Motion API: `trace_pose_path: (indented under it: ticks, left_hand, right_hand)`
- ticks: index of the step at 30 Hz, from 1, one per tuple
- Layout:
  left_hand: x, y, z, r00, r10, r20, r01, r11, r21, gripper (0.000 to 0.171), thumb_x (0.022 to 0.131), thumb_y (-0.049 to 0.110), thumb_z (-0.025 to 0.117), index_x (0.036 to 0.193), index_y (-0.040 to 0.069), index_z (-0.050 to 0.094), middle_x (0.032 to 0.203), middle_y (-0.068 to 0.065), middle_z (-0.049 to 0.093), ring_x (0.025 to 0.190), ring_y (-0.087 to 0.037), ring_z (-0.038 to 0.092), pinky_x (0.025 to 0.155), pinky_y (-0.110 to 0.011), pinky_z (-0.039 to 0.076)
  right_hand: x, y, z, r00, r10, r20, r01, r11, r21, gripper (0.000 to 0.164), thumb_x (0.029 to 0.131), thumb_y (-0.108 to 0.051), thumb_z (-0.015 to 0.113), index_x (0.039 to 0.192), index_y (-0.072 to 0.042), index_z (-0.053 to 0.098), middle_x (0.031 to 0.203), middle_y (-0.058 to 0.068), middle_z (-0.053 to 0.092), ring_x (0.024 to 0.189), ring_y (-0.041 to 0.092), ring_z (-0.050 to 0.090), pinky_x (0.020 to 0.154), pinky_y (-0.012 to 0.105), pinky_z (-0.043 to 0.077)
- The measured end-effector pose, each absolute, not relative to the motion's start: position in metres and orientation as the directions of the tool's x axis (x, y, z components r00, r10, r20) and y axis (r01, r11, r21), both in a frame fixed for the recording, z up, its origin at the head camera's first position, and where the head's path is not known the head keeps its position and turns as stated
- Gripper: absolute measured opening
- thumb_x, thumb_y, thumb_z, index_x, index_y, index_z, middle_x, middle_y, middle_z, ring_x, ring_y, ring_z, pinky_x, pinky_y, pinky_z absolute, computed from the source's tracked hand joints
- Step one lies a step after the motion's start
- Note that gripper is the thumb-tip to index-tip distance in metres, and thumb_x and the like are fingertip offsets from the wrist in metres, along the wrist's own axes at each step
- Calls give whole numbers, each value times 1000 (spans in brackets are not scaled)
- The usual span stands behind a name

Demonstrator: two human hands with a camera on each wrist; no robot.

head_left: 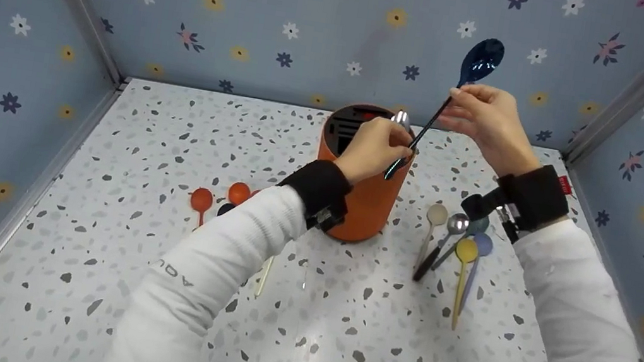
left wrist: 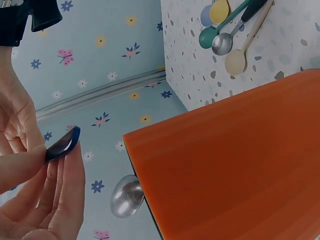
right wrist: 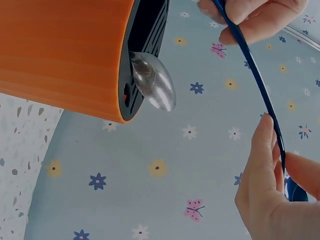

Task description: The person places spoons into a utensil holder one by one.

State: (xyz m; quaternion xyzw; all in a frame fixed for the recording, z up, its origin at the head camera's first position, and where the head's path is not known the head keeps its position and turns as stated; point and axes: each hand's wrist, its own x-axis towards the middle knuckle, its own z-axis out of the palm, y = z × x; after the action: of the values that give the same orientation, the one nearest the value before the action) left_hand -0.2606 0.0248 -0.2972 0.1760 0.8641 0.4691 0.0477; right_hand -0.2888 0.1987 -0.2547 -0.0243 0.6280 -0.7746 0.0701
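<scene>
A dark blue spoon (head_left: 483, 61) is held aslant above the right side of an orange holder (head_left: 364, 203), its bowl up and to the right. My right hand (head_left: 490, 126) pinches it just below the bowl. The left hand (head_left: 375, 147) pinches the handle lower down, over the holder's rim. In the left wrist view, the handle's end (left wrist: 64, 145) pokes out between the left thumb and fingers. A shiny metal spoon (right wrist: 154, 81) stands in the holder's black slotted top, bowl outward.
Right of the holder, several spoons lie on the speckled table (head_left: 362, 340), among them a yellow spoon (head_left: 467, 250) and a beige spoon (head_left: 437, 215). To the left lie orange spoons (head_left: 202, 199), partly hidden by my left sleeve. Flowered panels (head_left: 297, 5) enclose the back and sides.
</scene>
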Motion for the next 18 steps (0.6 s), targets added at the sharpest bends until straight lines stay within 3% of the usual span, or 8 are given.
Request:
trace_pose_path:
  ticks: [8, 18]
  left_hand:
    - [-269, 21, -303, -937, 303, 172, 306, 478, 823, 22, 86, 8, 57, 106, 2, 62, 104, -11, 61, 91, -19, 56, 75, -22, 46]
    - [-277, 18, -313, -950, 246, 192, 289, 466, 836, 17, 85, 8, 58, 99, 1, 65, 96, -11, 62, 84, -19, 57, 70, -23, 47]
  right_hand:
    - [-291, 192, -254, -993, -122, 6, 24, -249, -968, 26, 83, -5, 59, 102, 4, 45, 97, 13, 46, 80, 22, 55, 80, 32, 51]
    - [-295, 184, -263, -991, -101, 88, -62, -236, -970, 21, 84, -4, 58, 100, 2, 47, 95, 14, 50, 78, 22, 56, 78, 33, 52]
